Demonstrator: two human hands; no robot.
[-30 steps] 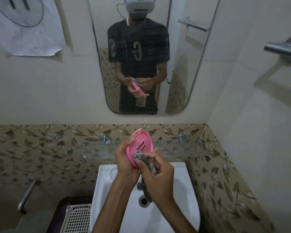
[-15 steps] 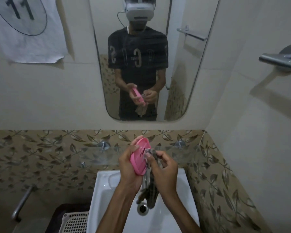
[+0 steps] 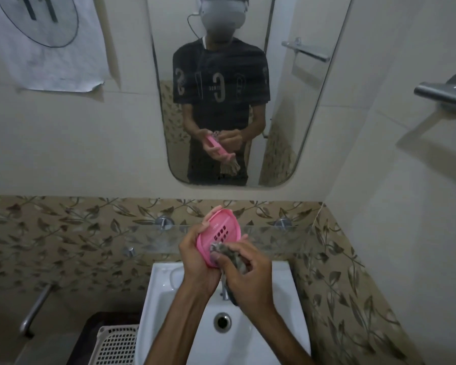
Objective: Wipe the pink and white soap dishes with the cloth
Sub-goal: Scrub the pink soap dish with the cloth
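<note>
head view takes in one wall mirror (image 3: pixel 295 106) above one white sink (image 3: pixel 282 306), with one glass shelf (image 3: pixel 148 238) running between them along the leaf-patterned tile band. one paper sheet (image 3: pixel 48 48) hangs at upper left, one metal bar (image 3: pixel 442 94) juts in at right, and one white perforated basket (image 3: pixel 116 346) sits beside the sink at lower left. both forearms cover the tap and part of the basin. over the sink, the left hand (image 3: pixel 195 262) curls around one pink soap dish (image 3: pixel 220 234), tilted on edge with its slots showing. the right hand (image 3: pixel 248 275) pinches one grey cloth (image 3: pixel 228 255) against the dish's lower rim. no white dish shows.
</note>
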